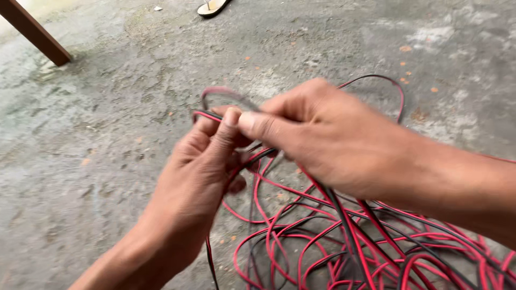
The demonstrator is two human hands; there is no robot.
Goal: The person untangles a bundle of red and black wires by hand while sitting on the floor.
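Seen from above, over a rough grey concrete floor [97, 161]. Left hand [207, 161] closed, fingers curled around a loop of red-and-black twin cable [322, 236], thumb pressed on top of the strand near the bend. Right hand [328, 139] just beside the left one, almost touching it, thumb and index finger pinched together on the same cable at the top of the loop. Small curved part of the cable [220, 92] standing up above both hands, slightly blurred. From the hands, cable running down and to the right into a loose tangled heap on the floor, many red and black loops crossing each other, filling the lower right part of the view. One thin loop [387, 80] reaching out behind the right hand. Far from the hands, top left, a brown wooden leg [37, 35] standing tilted on the floor. At the top edge, a sandal [212, 7], only partly in view. Small orange specks scattered on the concrete.
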